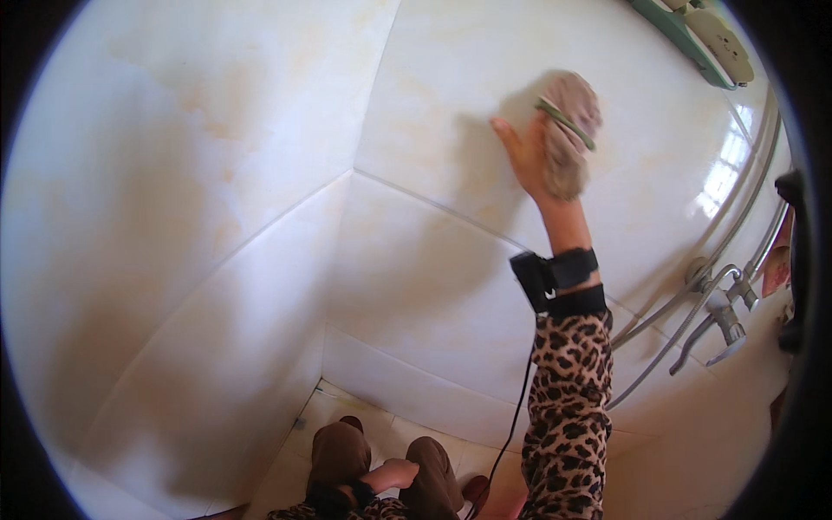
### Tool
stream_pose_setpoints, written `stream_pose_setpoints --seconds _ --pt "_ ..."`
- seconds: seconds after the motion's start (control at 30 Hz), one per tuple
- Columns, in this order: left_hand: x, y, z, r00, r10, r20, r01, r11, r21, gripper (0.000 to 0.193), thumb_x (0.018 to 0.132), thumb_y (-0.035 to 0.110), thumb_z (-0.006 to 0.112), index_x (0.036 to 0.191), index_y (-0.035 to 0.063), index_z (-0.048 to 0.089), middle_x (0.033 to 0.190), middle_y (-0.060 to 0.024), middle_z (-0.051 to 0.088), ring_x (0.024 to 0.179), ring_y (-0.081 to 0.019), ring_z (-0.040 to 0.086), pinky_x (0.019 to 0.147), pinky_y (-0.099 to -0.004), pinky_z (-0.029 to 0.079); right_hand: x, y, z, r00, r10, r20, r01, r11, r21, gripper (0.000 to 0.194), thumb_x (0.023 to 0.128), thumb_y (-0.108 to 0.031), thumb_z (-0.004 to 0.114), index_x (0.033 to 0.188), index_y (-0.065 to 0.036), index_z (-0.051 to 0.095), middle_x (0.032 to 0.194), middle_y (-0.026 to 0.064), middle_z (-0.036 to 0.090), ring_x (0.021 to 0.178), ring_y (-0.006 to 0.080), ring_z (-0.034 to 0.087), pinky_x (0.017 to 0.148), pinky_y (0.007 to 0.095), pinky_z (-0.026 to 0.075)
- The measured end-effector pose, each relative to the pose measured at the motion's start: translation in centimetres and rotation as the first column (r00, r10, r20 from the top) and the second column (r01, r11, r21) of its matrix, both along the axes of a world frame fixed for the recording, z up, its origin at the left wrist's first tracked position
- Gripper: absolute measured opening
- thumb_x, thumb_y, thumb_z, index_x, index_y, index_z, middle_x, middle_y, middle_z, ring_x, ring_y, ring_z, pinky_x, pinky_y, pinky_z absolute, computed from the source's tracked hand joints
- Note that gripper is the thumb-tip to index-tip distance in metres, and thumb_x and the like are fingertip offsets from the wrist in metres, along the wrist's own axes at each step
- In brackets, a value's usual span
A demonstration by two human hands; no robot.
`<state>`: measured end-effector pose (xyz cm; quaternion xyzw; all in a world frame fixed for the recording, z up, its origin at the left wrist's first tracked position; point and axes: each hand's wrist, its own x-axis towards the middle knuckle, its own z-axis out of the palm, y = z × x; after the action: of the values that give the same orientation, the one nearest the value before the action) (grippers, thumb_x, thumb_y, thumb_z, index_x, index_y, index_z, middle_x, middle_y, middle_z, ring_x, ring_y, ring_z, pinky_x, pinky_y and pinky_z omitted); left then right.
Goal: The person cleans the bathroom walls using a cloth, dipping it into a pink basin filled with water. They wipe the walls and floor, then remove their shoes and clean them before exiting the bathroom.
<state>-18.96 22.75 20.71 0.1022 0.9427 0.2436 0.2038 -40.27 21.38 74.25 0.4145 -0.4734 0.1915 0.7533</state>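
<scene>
High on the tiled wall point(422, 130), my right hand point(532, 153) lies against the surface with the thumb spread to the left. A beige-brown cloth point(572, 104) with a green strip across it covers the fingers and is held between hand and wall, or wrapped about the fingers; which of these is hidden. Low in the view, my left hand point(398, 473) rests by my trouser leg point(430, 458), its fingers curled and nothing seen in them.
At the right, a chrome shower mixer tap point(725, 318) with a metal hose point(689, 338) is fixed to the wall. A green and white wall shelf point(689, 42) hangs at the upper right. A black cable point(517, 416) runs from my right wrist band point(552, 273) toward the tiled floor point(390, 426).
</scene>
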Motion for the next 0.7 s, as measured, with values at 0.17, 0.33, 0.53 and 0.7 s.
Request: stream_pose_setpoints --seconds 0.17,0.33,0.53,0.7 --pt "0.6 2.9 -0.4 0.997 0.077 0.011 -0.077 0.997 0.016 0.027 0.079 0.02 0.052 0.096 -0.0004 0.055 0.09 -0.0214 0.061 0.086 -0.0387 0.059 0.072 -0.0482 0.046 1.2 -6.4 -1.0 0.989 0.149 0.015 -0.15 0.984 0.1 0.053 0.072 -0.05 0.066 0.092 -0.001 0.06 0.104 0.0137 0.058 0.101 0.0299 0.05 0.092 0.0382 0.036" --pt "-0.5 2.9 -0.3 0.982 0.189 -0.018 -0.188 0.982 0.027 0.026 0.08 0.021 0.05 0.093 -0.0002 0.057 0.09 -0.0233 0.061 0.087 -0.0396 0.059 0.073 -0.0481 0.047 2.7 -9.8 -6.0 0.914 0.308 0.263 -0.386 0.859 0.336 0.052 0.074 -0.024 0.06 0.118 0.0 0.049 0.126 0.0183 0.044 0.112 0.0342 0.043 0.095 0.0433 0.032" --pt "-1.2 3.0 -1.0 0.981 0.19 -0.045 -0.187 0.981 0.056 0.023 0.079 0.017 0.049 0.091 -0.0007 0.057 0.086 -0.0227 0.061 0.083 -0.0398 0.059 0.071 -0.049 0.047 -1.4 -12.3 -21.3 0.906 0.064 0.419 -0.269 0.851 0.452 0.062 0.076 -0.014 0.052 0.133 0.004 0.032 0.134 0.0226 0.035 0.118 0.0397 0.036 0.099 0.0462 0.031" --pt "-1.6 2.6 -0.4 0.98 0.194 -0.051 -0.193 0.981 0.025 0.02 0.078 0.014 0.05 0.089 -0.0021 0.052 0.079 -0.0225 0.06 0.078 -0.0401 0.058 0.068 -0.0509 0.045 -7.0 -14.2 -36.7 0.413 -0.792 -0.45 0.905 0.412 0.105 0.056 0.08 -0.021 0.052 0.129 0.001 0.038 0.125 0.0209 0.044 0.111 0.0376 0.043 0.097 0.041 0.036"
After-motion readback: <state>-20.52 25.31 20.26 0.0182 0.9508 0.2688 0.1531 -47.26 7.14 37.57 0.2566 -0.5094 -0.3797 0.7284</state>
